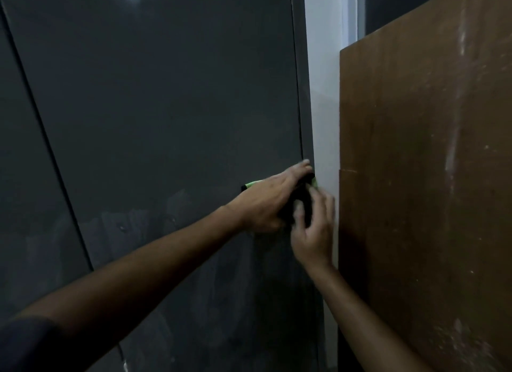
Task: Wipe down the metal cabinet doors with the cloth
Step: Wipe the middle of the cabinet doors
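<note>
A: Dim corner: grey cabinet door, brown board right of both hands.
B: Cloth?
A: Bunched at door edge; left hand grips it, right hand pinches its end.
B: Risk?
A: Cloth could snag in the edge gap.

Two bare forearms were in the frame, without watch, bracelet or ring as far as the dim light showed. The left hand and the right hand wore no gloves. At the lower left corner of the frame there was the edge of a dark short sleeve, plain, with no visible print.
</note>
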The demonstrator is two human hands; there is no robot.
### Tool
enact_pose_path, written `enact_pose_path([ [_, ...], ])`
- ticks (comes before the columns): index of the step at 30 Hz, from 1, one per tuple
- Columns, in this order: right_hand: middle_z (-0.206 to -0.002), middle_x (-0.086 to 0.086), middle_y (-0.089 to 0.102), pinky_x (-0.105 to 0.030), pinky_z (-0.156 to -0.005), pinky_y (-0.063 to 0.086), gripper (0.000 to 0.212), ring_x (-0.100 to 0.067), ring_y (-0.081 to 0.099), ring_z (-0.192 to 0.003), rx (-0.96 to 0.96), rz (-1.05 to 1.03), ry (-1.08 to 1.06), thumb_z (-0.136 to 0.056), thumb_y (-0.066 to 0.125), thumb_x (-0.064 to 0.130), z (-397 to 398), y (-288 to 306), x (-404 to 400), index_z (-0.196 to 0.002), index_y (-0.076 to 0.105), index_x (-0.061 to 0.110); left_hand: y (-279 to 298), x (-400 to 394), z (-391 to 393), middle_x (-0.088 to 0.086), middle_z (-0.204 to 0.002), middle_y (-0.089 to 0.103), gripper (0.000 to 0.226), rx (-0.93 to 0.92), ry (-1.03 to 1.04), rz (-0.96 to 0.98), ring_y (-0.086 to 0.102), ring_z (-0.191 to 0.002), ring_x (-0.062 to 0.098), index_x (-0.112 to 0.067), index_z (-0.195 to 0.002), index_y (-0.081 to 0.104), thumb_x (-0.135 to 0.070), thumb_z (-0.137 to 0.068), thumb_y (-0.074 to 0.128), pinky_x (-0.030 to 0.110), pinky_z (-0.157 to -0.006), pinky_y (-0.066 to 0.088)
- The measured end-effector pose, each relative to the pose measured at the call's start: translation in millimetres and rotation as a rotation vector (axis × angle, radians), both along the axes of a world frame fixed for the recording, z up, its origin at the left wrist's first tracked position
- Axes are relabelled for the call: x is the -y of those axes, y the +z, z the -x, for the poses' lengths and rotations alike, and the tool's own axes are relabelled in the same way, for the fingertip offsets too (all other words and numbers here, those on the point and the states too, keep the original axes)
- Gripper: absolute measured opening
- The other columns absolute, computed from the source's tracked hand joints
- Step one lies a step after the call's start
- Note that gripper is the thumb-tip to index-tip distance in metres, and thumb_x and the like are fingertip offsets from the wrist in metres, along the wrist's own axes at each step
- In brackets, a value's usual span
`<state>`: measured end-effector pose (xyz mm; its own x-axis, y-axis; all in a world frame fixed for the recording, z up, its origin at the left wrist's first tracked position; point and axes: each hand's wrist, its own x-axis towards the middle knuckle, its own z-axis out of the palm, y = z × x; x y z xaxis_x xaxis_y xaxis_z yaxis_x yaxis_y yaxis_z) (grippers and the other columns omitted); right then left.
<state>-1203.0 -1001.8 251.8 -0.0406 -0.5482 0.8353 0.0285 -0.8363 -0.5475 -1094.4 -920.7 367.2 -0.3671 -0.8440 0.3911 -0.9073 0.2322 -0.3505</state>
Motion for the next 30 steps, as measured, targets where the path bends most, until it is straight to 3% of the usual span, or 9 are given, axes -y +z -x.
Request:
enact_pose_path([
  [1,-0.145,-0.006,0.042,-0.014,-0.096,0.040,0.049,-0.008,0.040,-0.125,-0.030,-0.016,-0.015,-0.103,0.044,0.045,-7.0,4.7,-9.3,-0.141,0.053,0.016,3.6,-3.7,-1.0,0.014,-0.175,0.012,0.114,-0.047,-0.030,0.005,0.013,-0.159,0.015,-0.007,-0.166,0.013,-0.026,-0.078,0.084,0.022,-0.130,0.012],
  [5,-0.163,-0.016,0.025,-0.040,-0.109,0.036,0.076,-0.031,0.031,-0.141,-0.195,-0.084,-0.207,-0.097,0.044,0.060,-31.5,11.1,-34.1,-0.157,0.036,0.014,9.2,-36.5,-36.9,0.012,-0.170,0.031,0.108,0.306,0.061,0.192,0.018,-0.161,0.027,-0.007,-0.164,0.026,-0.066,-0.085,0.071,0.040,-0.133,0.001],
  [7,-0.166,-0.018,0.018,-0.051,-0.114,0.036,0.080,-0.038,0.024,-0.147,-0.249,-0.105,-0.271,-0.097,0.043,0.061,-39.4,16.5,-34.9,-0.160,0.028,0.014,4.0,-58.0,-63.6,0.012,-0.168,0.036,0.096,0.320,0.108,0.295,0.020,-0.161,0.028,-0.007,-0.163,0.031,-0.069,-0.094,0.057,0.045,-0.133,0.008],
  [9,-0.169,-0.019,0.011,-0.058,-0.116,0.033,0.078,-0.042,0.018,-0.150,-0.298,-0.085,-0.330,-0.099,0.043,0.055,-44.6,27.4,-26.5,-0.162,0.022,0.014,-4.8,-72.6,-83.8,0.013,-0.168,0.034,0.081,0.306,0.126,0.377,0.019,-0.161,0.028,-0.006,-0.162,0.033,-0.058,-0.102,0.050,0.046,-0.133,0.011],
  [14,-0.169,-0.023,0.005,-0.059,-0.125,0.016,0.074,-0.043,0.007,-0.156,-0.308,-0.011,-0.413,-0.103,0.039,0.043,-50.1,21.7,1.8,-0.162,0.017,0.005,-11.1,-71.4,-96.0,0.014,-0.173,0.021,0.074,0.440,0.204,0.455,0.013,-0.163,0.029,-0.001,-0.163,0.028,-0.049,-0.107,0.038,0.046,-0.133,0.010],
  [19,-0.168,-0.027,0.003,-0.065,-0.116,0.032,0.071,-0.047,0.008,-0.155,-0.413,-0.064,-0.346,-0.103,0.037,0.037,-39.3,-84.7,-25.5,-0.159,0.020,-0.002,-12.4,-71.4,-100.0,0.015,-0.174,0.017,0.075,0.475,0.207,0.455,0.012,-0.163,0.031,0.001,-0.163,0.026,-0.048,-0.107,0.038,0.047,-0.133,0.011],
  [22,-0.168,-0.026,-0.001,-0.062,-0.122,0.024,0.071,-0.046,0.002,-0.155,-0.394,-0.036,-0.300,-0.104,0.033,0.038,-37.8,-47.0,-12.3,-0.160,0.014,0.000,-13.8,-69.7,-100.4,0.015,-0.175,0.014,0.076,0.492,0.214,0.459,0.008,-0.163,0.030,0.001,-0.164,0.024,-0.049,-0.107,0.038,0.048,-0.133,0.010],
  [26,-0.169,-0.023,-0.003,-0.046,-0.128,0.004,0.069,-0.042,-0.005,-0.157,-0.347,0.036,-0.341,-0.106,0.030,0.038,-43.0,11.2,8.7,-0.162,0.010,0.003,-13.9,-68.5,-102.6,0.015,-0.175,0.013,0.077,0.498,0.223,0.456,0.007,-0.163,0.029,0.000,-0.164,0.021,-0.050,-0.108,0.036,0.047,-0.133,0.010],
  [30,-0.168,-0.027,-0.001,-0.059,-0.121,0.029,0.070,-0.048,0.006,-0.155,-0.500,0.013,-0.373,-0.106,0.032,0.037,-30.5,-75.6,-14.8,-0.161,0.008,0.001,-13.5,-69.6,-100.6,0.014,-0.175,0.014,0.077,0.488,0.226,0.456,0.008,-0.163,0.029,0.000,-0.164,0.022,-0.048,-0.107,0.038,0.048,-0.133,0.013],
])
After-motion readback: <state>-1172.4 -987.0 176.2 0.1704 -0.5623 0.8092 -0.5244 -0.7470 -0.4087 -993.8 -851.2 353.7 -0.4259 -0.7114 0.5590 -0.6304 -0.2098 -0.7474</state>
